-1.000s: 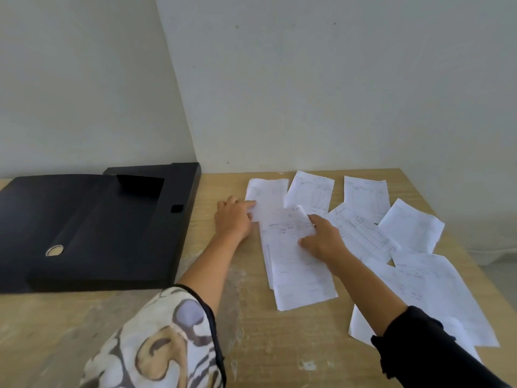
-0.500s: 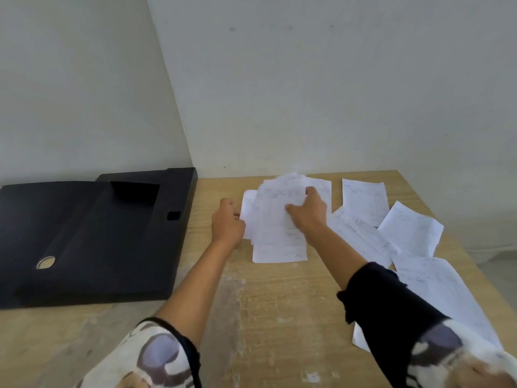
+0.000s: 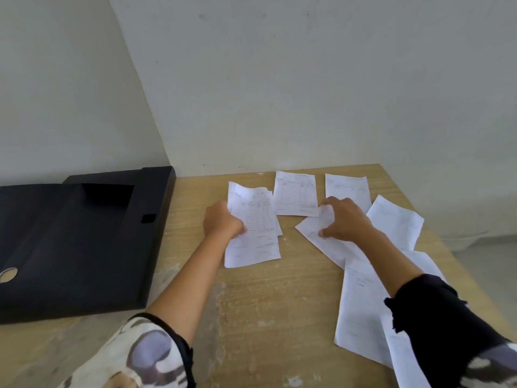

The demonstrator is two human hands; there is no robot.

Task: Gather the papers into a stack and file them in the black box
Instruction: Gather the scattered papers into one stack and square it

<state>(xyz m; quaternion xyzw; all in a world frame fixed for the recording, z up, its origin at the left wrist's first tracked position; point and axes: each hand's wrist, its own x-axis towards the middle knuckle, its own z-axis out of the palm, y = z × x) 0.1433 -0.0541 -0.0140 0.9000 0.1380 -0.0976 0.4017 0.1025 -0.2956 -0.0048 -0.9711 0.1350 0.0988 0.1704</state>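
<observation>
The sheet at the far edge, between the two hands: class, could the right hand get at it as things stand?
Probably yes: the sheet lies bare beside the right hand, nothing between.

Office-like corner: wooden desk [image 3: 279, 303], papers [image 3: 295, 193], file box [image 3: 84, 247].

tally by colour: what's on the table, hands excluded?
White: 1 stack held by the left hand, at least 6 loose sheets; overlaps hide any more.
Black: 1 box, open.
Total: 8.
</observation>
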